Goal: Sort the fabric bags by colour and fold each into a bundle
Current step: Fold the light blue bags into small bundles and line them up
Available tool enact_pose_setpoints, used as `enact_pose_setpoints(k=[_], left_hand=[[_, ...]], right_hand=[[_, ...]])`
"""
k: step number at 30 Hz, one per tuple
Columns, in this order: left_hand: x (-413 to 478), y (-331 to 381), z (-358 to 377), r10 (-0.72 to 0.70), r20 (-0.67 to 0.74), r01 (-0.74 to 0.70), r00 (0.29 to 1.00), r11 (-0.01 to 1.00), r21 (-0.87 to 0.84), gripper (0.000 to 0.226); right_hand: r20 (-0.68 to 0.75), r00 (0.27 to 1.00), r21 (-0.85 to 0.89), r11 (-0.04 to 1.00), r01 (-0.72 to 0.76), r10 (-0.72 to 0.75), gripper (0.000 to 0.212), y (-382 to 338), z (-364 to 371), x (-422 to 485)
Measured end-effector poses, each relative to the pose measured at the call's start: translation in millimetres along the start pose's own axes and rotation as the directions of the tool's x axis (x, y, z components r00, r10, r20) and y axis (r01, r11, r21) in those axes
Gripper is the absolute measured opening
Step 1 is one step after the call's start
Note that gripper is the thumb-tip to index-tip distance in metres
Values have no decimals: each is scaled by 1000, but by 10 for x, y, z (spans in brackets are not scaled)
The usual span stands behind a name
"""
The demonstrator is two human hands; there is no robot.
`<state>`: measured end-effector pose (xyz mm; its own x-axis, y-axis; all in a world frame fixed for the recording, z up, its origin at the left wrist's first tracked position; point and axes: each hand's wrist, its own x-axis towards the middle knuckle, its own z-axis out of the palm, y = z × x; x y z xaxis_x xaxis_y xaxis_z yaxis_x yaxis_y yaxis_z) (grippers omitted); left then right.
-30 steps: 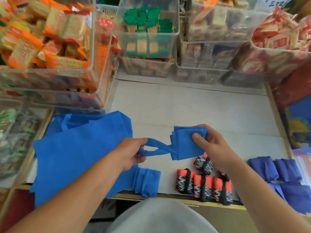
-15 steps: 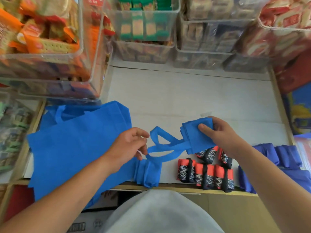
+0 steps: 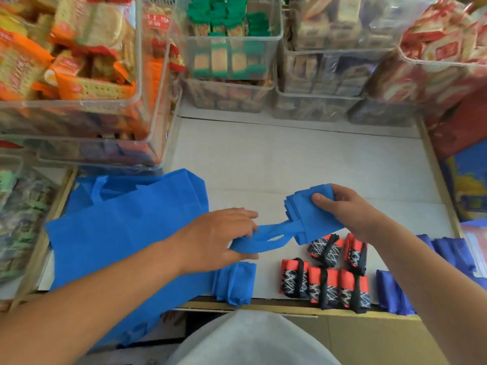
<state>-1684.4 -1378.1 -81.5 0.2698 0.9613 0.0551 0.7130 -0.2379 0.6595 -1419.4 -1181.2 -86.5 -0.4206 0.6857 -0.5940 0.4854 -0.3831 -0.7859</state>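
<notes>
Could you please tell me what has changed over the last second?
The left hand slackened the handles into a loose loop, then took hold again, now pinching them between thumb and fingers. The right hand kept its grip on the folded blue bag. The red-and-black bundles and flat blue bags stayed put.

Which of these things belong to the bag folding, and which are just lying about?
In the job: half-folded bright blue fabric bag in the right hand, its handle straps in the left hand; flat blue bags; rolled blue bundle; red-and-black patterned bundles; dark blue bundles.
Lying about: clear plastic bins of snack packets.
</notes>
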Motion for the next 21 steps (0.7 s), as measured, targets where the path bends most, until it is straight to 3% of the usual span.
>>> enact_pose_setpoints(k=[2,4,7,9,11,14,16,18,21], left_hand=[[-54,166,-71,-214,50,219,976,940,-260,37],[-35,279,-116,-376,38,344,926,798,-495,30],[86,378,-128,-602,-84,293,794,501,-814,20],[139,430,-109,-692,-6,275,721,295,-915,16],[132,462,-69,-678,93,288,729,181,-941,14],[56,469,-7,-566,227,368,793,148,-918,26],[0,437,-32,-481,294,433,826,208,-877,28],[-21,406,-111,-422,365,495,830,257,-830,48],[12,396,-144,-496,325,541,805,390,-745,51]], right_hand=[[-18,999,25,999,-32,33,25,53,-44,-13],[-7,999,75,996,-52,53,26,102,-38,-51],[-26,998,105,993,-48,51,28,187,17,-101],[-57,997,101,994,-47,53,27,247,46,-126],[-76,995,92,994,-64,71,26,287,55,-157],[-81,993,56,995,-85,89,23,295,20,-190],[-82,992,29,995,-95,97,23,279,-32,-181],[-71,992,8,995,-102,103,25,260,-91,-150],[-39,994,-37,994,-107,105,29,231,-146,-99]])
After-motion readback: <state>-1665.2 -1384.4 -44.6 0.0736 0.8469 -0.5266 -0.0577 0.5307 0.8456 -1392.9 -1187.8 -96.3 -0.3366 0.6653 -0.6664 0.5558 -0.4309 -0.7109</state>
